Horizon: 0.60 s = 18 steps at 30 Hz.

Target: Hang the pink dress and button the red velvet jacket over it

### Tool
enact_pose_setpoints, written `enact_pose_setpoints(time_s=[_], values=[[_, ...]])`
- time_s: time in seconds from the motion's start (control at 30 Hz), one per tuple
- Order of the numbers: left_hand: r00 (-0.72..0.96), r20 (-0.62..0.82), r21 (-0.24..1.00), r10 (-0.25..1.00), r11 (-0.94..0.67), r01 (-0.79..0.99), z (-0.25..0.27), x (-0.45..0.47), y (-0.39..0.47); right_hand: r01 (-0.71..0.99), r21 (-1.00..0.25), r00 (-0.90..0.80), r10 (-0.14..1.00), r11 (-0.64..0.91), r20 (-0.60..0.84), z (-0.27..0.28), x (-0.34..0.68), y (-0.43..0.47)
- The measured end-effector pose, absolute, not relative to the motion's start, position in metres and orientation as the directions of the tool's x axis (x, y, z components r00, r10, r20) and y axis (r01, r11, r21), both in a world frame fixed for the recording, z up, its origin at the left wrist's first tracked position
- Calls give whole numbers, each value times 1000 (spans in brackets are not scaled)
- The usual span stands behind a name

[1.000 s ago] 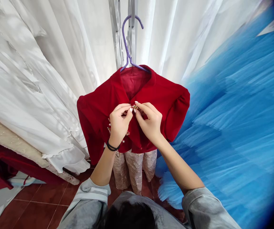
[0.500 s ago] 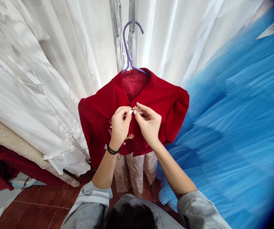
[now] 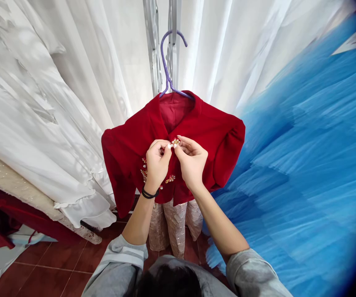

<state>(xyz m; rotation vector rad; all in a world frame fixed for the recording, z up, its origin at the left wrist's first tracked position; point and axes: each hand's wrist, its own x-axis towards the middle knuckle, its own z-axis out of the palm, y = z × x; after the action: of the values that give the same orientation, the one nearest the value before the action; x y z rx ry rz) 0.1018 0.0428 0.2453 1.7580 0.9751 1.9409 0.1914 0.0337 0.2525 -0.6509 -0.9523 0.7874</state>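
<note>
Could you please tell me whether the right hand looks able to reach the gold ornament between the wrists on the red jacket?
Probably yes: the gold ornament lies uncovered near the right hand, with nothing visible blocking the way, though that hand is occupied at the flower ornament.

White fabric [image 3: 72,82] hangs at left and layered blue tulle [image 3: 304,165] at right, above reddish floor tiles [image 3: 55,255].

Purple hanger [image 3: 167,78] at twelve o'clock, red jacket [image 3: 215,128] below, left hand [image 3: 157,165] and right hand [image 3: 194,165] pinching flower clasp [image 3: 175,142], blue tulle [image 3: 304,173] at three o'clock
</note>
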Motion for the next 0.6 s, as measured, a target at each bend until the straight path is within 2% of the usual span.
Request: enact_pose_setpoints(time_s=[0.13,0.23,0.33,0.47,0.6], values=[[-186,764,645,618,-727,235,242,105,43,-352,-806,334,868,476,367,255,194,33],[-176,800,598,573,-739,311,239,107,43,-427,-840,225,939,335,260,260,202,33],[-158,821,567,549,-747,348,239,108,43,-539,-813,116,975,222,189,263,209,31],[-148,821,563,551,-741,365,243,108,39,-619,-741,159,966,260,206,262,205,29],[-176,780,618,601,-692,375,247,107,33,-585,-718,266,926,377,269,258,195,29]])
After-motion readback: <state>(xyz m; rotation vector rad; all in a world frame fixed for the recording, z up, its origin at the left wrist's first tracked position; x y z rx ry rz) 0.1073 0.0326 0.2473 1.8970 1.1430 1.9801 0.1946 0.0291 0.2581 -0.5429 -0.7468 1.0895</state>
